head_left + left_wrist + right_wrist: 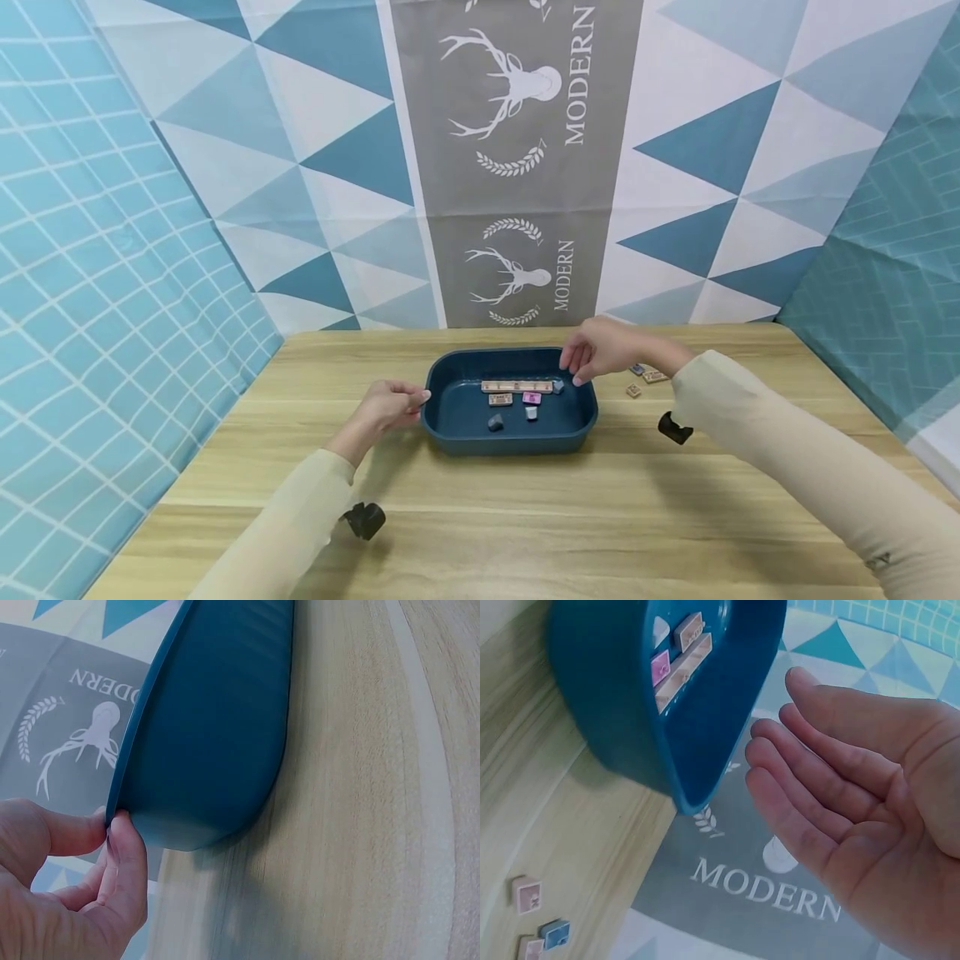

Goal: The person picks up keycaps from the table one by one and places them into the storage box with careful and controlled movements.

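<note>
A dark blue plastic basin (495, 446) sits on the wooden table. My left hand (390, 406) pinches its left rim between thumb and fingers; the left wrist view shows this grip on the rim (124, 765) close up. Over the basin's back right corner hovers my right hand (597, 348), its fingers relaxed, with nothing between them in the right wrist view. Inside lie a long beige strip (517, 387), a beige block (500, 400), a pink block (532, 398), a white block (531, 412), a dark grey block (495, 422) and a grey-blue block (558, 387).
Right of the basin, on the table (480, 525), lie a small beige block (633, 390), a longer beige block (655, 377) and a blue block (637, 369). A patterned cloth (525, 192) rises behind the table's back edge. Black bands (365, 521) hang at both wrists.
</note>
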{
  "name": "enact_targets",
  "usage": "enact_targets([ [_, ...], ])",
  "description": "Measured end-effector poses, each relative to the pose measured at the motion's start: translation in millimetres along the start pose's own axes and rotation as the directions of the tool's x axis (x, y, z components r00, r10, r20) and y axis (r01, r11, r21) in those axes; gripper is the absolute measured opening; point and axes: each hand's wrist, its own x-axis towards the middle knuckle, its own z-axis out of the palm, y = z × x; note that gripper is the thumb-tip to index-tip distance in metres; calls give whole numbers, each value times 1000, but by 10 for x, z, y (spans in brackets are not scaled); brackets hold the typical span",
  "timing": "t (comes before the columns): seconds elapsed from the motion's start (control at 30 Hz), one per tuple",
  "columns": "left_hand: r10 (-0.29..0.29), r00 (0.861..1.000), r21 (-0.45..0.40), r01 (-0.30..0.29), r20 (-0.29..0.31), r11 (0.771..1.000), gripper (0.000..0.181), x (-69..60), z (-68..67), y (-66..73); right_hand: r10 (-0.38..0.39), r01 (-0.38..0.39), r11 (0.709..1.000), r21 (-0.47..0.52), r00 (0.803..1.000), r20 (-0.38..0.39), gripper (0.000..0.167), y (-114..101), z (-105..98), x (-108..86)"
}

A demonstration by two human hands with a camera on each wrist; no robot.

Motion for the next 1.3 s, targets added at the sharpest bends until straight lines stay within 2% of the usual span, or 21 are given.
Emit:
enact_targets([
  [0.37, 12, 1000, 9, -12, -4, 1000, 26, 35, 2, 12, -26, 32, 998, 56, 993, -111, 21, 221, 21, -142],
  [0.73, 15, 1000, -3, -15, 0, 1000, 27, 4, 18, -39, -50, 59, 997, 44, 984, -172, 16, 331, 32, -194],
  [1.1, 8, 1000, 6, -8, -9, 1000, 25, -9, 16, -4, 28, -17, 998, 53, 974, -226, 16, 515, 81, -336],
  [1.3, 20, 1000, -10, -20, -1, 1000, 26, -12, 17, -12, 74, -66, 997, 41, 962, -263, 16, 624, 151, -382],
])
